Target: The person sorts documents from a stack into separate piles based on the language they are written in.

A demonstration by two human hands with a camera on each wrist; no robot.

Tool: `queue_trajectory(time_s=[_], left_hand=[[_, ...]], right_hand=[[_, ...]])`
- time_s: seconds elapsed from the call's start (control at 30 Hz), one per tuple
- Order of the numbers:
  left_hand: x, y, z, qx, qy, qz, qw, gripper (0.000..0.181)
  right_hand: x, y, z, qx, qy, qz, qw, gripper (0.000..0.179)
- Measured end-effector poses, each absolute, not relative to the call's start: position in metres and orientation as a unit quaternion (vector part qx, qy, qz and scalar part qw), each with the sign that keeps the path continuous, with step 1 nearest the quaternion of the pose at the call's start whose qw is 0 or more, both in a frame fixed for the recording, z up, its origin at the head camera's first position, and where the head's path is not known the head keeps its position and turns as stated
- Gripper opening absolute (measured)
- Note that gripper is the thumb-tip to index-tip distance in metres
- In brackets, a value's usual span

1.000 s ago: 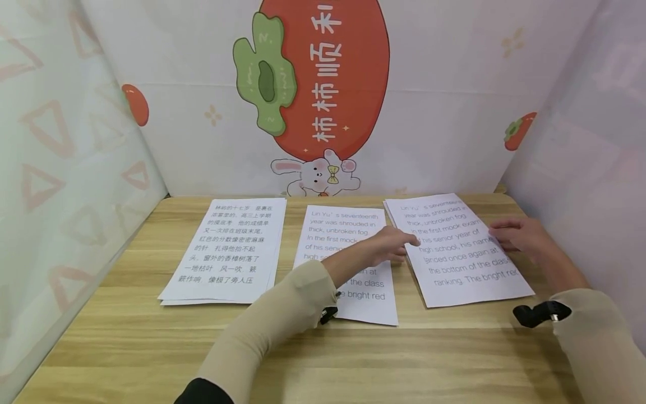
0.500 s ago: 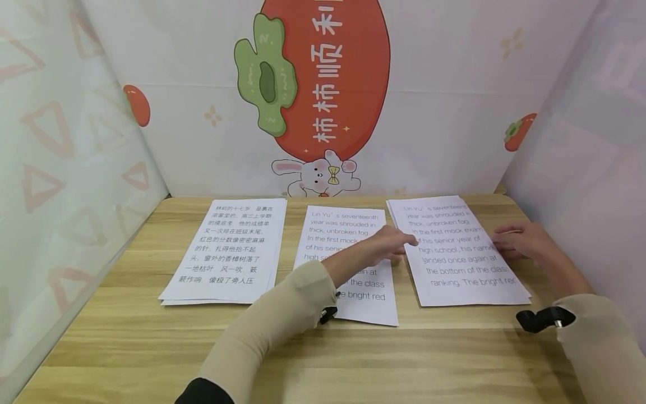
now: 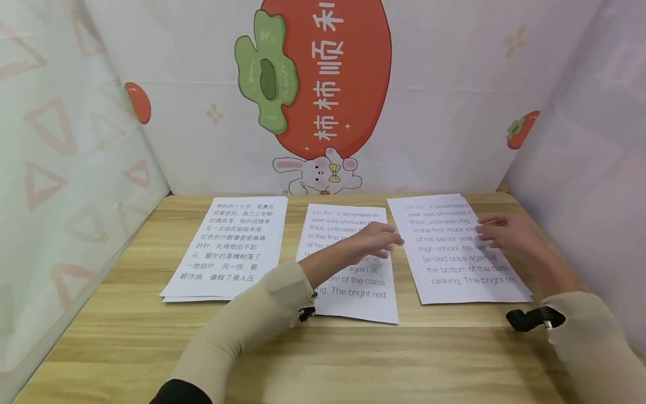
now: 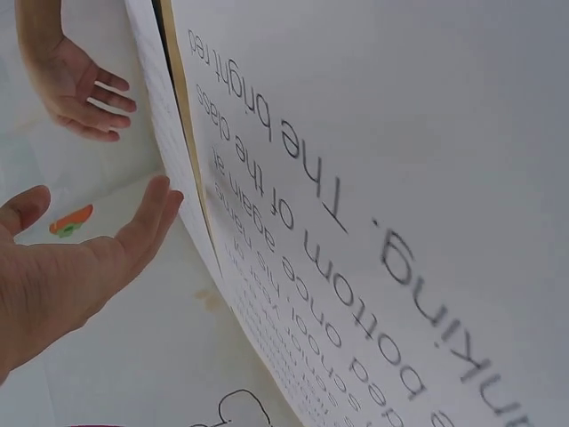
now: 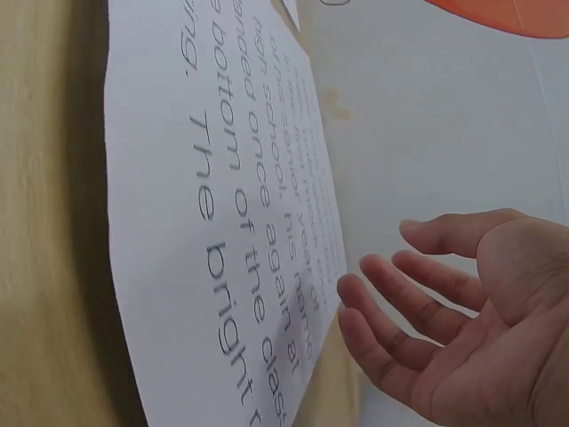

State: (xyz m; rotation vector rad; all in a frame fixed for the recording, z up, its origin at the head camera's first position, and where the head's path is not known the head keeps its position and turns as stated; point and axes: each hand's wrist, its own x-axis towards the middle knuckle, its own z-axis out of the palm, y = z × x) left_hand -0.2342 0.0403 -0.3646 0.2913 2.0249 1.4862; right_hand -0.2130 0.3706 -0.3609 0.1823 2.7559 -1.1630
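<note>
Three piles of printed paper lie in a row on the wooden table [image 3: 353,359]. In the head view my left hand [image 3: 370,241] hovers over the middle English sheet [image 3: 353,303], its fingers loosely bent with nothing between them. My right hand [image 3: 504,233] is over the right edge of the right-hand English stack [image 3: 444,264]. Seen from the right wrist, that right hand [image 5: 436,320] has its fingers spread and relaxed, holding nothing, above the printed page [image 5: 204,222]. The left wrist view shows the left hand [image 4: 98,267] beside the middle page [image 4: 400,178], thumb and fingers apart.
At the left lies a stack of sheets with Chinese text [image 3: 227,247], its lower sheets peeking out slightly. Behind the table hangs a white cloth backdrop [image 3: 444,112] with a big persimmon [image 3: 353,73] and a rabbit [image 3: 318,174]. Cloth walls close both sides.
Both hands have come away from the right stack's edges: the left moved left over the middle sheet, the right moved up and inward. The right stack's sheets became more squarely aligned.
</note>
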Motion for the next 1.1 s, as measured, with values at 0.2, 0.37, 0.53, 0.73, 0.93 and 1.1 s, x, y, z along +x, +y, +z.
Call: queue_trajectory(time_s=[0.2, 0.37, 0.53, 0.73, 0.93, 1.1], left_hand=[[-0.238, 0.008, -0.364, 0.121, 0.787, 0.527, 0.298, 0.057], [-0.241, -0.02, -0.366, 0.116, 0.788, 0.528, 0.295, 0.052], [-0.244, -0.048, -0.365, 0.102, 0.791, 0.534, 0.28, 0.049], [-0.246, -0.076, -0.364, 0.065, 0.793, 0.545, 0.265, 0.049], [-0.246, -0.104, -0.367, 0.028, 0.78, 0.574, 0.247, 0.052], [-0.242, -0.126, -0.366, 0.009, 0.775, 0.588, 0.233, 0.052]], right_hand=[[-0.22, 0.336, -0.359, 0.001, 0.914, -0.4, 0.064, 0.048], [-0.225, 0.313, -0.362, -0.012, 0.916, -0.394, 0.079, 0.046], [-0.229, 0.294, -0.367, -0.024, 0.903, -0.418, 0.092, 0.044], [-0.23, 0.275, -0.371, -0.043, 0.877, -0.465, 0.113, 0.042], [-0.227, 0.262, -0.376, -0.025, 0.814, -0.551, 0.181, 0.047], [-0.222, 0.256, -0.381, -0.013, 0.775, -0.591, 0.224, 0.047]])
